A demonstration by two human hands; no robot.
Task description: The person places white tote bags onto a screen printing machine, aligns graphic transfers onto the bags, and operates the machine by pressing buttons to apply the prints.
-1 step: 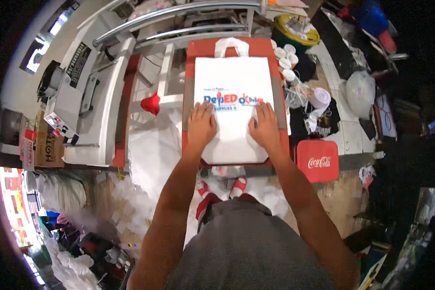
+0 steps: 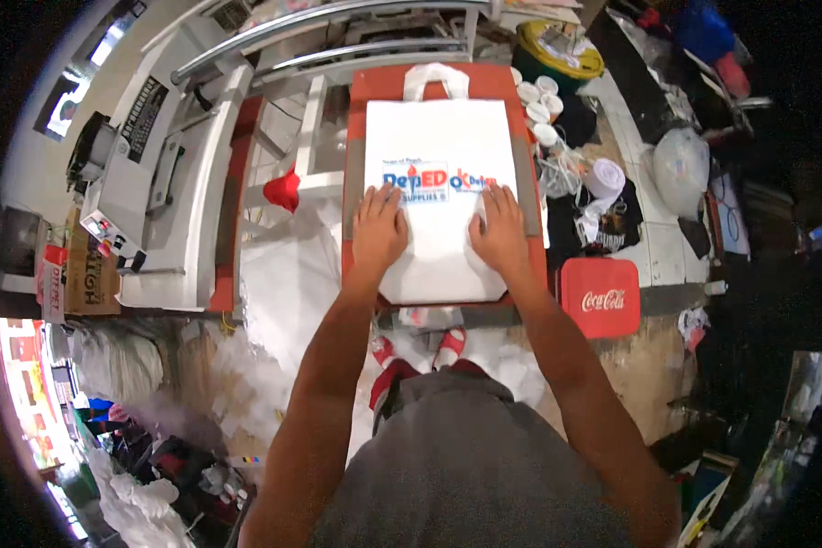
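A white bag [image 2: 438,128] with a looped handle lies flat on a red board [image 2: 374,84], its handle at the far end. Blue and red print [image 2: 420,181] runs across the bag's middle. My left hand [image 2: 381,228] rests flat at the left part of the bag, fingers stretched out beside the lower left of the print. On the right side my right hand [image 2: 500,230] lies palm down, its fingertips at the print's right end. Both hands touch the bag without gripping it, and the fabric under them is hidden.
A white press-like machine [image 2: 155,173] stands to the left, with metal rails [image 2: 338,35] beyond the board. White cups [image 2: 539,105], a white roll [image 2: 605,179] and a red square seat [image 2: 600,298] are on the right. A yellow-rimmed bin [image 2: 557,55] is at the far right.
The whole view has shifted very slightly, so the bag and board appear a little higher. Both hands stay flat on the bag.
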